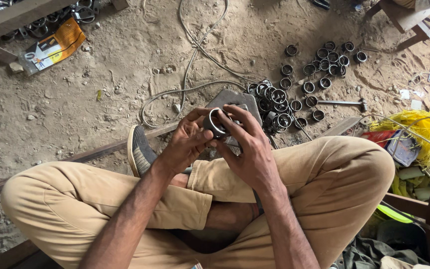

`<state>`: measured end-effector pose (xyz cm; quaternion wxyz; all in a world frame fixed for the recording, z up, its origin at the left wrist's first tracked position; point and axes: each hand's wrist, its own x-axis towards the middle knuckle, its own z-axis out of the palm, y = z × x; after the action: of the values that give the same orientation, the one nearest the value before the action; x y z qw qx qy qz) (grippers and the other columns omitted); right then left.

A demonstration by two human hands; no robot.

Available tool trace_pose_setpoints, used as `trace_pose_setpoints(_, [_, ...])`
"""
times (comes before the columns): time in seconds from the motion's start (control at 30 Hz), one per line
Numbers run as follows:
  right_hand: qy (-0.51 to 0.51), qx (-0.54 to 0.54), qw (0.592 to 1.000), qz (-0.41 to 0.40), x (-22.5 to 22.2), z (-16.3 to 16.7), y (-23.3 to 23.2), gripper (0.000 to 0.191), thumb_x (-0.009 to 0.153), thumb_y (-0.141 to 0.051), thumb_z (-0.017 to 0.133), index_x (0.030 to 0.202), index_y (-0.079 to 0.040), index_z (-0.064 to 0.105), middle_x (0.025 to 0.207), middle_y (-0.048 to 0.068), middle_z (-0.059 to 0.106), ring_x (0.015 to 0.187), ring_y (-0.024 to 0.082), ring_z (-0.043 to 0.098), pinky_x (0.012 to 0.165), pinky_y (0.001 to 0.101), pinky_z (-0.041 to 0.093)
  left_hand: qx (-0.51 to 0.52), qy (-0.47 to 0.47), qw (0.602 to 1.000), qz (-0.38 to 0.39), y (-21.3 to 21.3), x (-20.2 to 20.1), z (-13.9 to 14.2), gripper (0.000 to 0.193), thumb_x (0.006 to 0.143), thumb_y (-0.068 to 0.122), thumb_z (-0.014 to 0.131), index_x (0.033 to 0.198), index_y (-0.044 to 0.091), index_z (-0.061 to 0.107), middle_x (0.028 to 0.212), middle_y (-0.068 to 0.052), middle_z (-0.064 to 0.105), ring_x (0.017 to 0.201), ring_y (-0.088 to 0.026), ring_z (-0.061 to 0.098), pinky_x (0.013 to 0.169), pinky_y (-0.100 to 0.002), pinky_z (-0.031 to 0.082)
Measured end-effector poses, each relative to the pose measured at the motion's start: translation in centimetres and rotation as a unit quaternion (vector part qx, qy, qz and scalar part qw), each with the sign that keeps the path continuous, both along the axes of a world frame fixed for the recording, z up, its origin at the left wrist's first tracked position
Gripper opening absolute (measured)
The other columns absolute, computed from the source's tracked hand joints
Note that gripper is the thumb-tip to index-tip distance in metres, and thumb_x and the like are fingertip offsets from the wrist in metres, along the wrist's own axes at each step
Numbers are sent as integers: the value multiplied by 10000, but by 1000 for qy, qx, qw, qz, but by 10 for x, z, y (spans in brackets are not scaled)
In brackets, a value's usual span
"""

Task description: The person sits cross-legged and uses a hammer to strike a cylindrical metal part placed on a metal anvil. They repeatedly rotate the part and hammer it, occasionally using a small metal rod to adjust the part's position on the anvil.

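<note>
I sit cross-legged in tan trousers on a dirt floor. Both hands meet in front of my knees around one short metal ring (215, 122), a dark steel sleeve with a shiny rim. My left hand (187, 142) cups it from the left with thumb and fingers on its side. My right hand (247, 147) grips it from the right, fingers curled over the top. Just beyond the hands lies a flat grey metal plate (240, 101).
A heap of similar metal rings (274, 102) lies past the plate, and several more rings (327, 62) are scattered farther right beside a hammer (342, 103). A white cable (190, 65) snakes over the dirt. Yellow fibre bundle (421, 130) and clutter sit right; orange packet (53, 46) upper left.
</note>
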<state>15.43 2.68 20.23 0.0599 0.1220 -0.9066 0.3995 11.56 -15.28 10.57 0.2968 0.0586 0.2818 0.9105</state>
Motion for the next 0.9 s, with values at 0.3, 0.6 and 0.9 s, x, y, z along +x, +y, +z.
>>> trace_pose_setpoints(0.3, [-34, -29, 999, -3, -1, 3, -1, 463, 841, -130, 816, 1287, -91, 695, 1405, 140, 593, 1264, 309, 634, 997, 397, 565, -17, 2, 1000, 3, -1, 0, 1, 512, 956, 52, 766, 1402, 29, 516, 1314, -95, 633, 1134, -170, 685, 910, -264, 618])
trace_pose_setpoints(0.6, [-26, -33, 999, -1, 0, 1, -1, 423, 850, -140, 814, 1259, -94, 714, 1416, 143, 596, 1252, 303, 650, 981, 392, 582, -19, -2, 1000, 7, -2, 0, -1, 508, 948, 43, 765, 1398, 33, 528, 1308, -99, 636, 1108, -163, 696, 901, -261, 620])
trace_pose_setpoints(0.9, [-23, -23, 999, -4, -1, 1, -1, 469, 864, -148, 807, 1313, -87, 686, 1407, 156, 594, 1254, 320, 639, 989, 408, 573, -54, 29, 998, 13, -1, 0, 0, 541, 940, 72, 793, 1415, 41, 537, 1304, -85, 657, 1157, -151, 678, 952, -275, 611])
